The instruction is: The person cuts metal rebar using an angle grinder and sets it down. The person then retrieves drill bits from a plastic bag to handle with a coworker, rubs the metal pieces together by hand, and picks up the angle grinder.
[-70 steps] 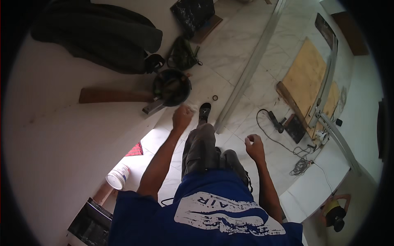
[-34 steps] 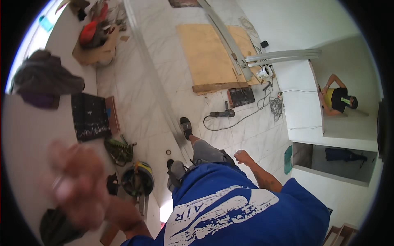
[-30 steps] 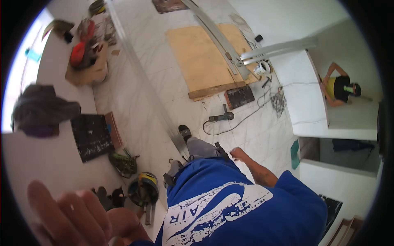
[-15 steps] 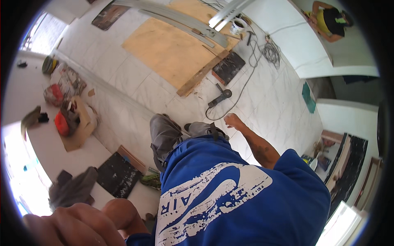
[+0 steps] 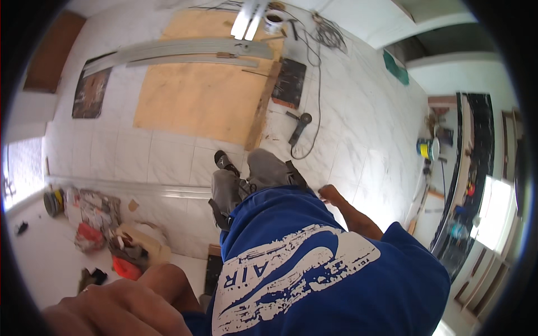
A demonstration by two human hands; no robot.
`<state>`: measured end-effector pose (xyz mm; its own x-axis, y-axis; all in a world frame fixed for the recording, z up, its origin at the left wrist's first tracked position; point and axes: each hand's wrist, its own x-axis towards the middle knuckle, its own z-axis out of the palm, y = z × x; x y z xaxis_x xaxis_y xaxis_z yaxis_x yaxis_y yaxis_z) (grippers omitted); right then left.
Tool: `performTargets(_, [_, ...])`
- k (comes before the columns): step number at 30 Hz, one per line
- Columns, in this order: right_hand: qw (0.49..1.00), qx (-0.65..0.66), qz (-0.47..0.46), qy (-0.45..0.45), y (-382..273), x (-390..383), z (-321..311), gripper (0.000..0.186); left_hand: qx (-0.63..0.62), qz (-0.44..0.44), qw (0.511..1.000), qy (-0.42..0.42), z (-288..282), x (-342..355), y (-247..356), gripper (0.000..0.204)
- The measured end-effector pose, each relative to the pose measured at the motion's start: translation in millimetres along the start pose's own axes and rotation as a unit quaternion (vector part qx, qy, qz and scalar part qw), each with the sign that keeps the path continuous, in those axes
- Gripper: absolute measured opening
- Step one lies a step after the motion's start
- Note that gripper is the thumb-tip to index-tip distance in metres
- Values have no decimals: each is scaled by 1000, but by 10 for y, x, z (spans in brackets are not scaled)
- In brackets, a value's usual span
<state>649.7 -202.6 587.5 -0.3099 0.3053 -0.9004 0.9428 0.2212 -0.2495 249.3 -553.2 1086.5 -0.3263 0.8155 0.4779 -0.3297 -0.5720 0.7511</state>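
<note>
My left hand (image 5: 117,309) is raised large and close at the lower left, its back and knuckles showing. Its fingertips run out of the picture, so what they touch is hidden. My right hand (image 5: 332,195) hangs by my right hip, fingers curled in, with nothing visible in it. The nearest thing ahead of it is an angle grinder (image 5: 300,130) lying on the tiled floor with its cord looping away. Beyond lies a yellowish board (image 5: 196,95) with long grey metal profiles (image 5: 196,51) across its far part.
A dark slab (image 5: 289,83) lies beside the board's right edge. Farther back are a white bucket (image 5: 273,23) and coiled cable (image 5: 329,33). Bags (image 5: 95,208) and cardboard (image 5: 152,246) sit at left. A metal strip (image 5: 185,190) crosses the floor; another bucket (image 5: 428,149) stands right.
The view has swung, shifting the board and grinder within it. My feet and legs have changed stance, one shoe now showing ahead. The person at the upper right is out of view.
</note>
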Motion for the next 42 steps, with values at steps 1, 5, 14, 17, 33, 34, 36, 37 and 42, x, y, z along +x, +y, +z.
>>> performTargets(1, [997, 67, 25, 0, -229, -116, 117, 20, -9, -10, 1000, -15, -153, 54, 58, 44])
performTargets(5, [971, 225, 74, 33, -807, -420, 480, 20, -67, -41, 993, -88, -819, 443, 120, 44])
performTargets(14, [929, 334, 117, 105, -1412, -103, 867, 24, -13, -116, 992, 47, -2092, 1227, -372, 21])
performTargets(17, [920, 367, 92, 100, -1966, 502, 726, 26, 106, -168, 954, 224, -2651, 1361, -949, 14])
performTargets(33, [901, 405, 9, 153, -4643, 3863, -632, 30, 469, -488, 733, -61, -6152, 1334, -6040, 27])
performTargets(34, [903, 399, 22, 158, -4636, 4105, -572, 29, 479, -500, 716, -89, -6326, 1320, -6417, 29])
performTargets(36, [911, 362, 11, 198, -4701, 4551, -455, 29, 526, -457, 700, -154, -6944, 1089, -7148, 30])
performTargets(37, [917, 318, 7, 241, -4698, 4733, -368, 28, 562, -410, 685, -219, -7181, 937, -7470, 31])
performTargets(42, [966, 135, -154, 160, -4490, 5570, -266, 27, 574, -367, 633, -367, -7636, 824, -8729, 37])
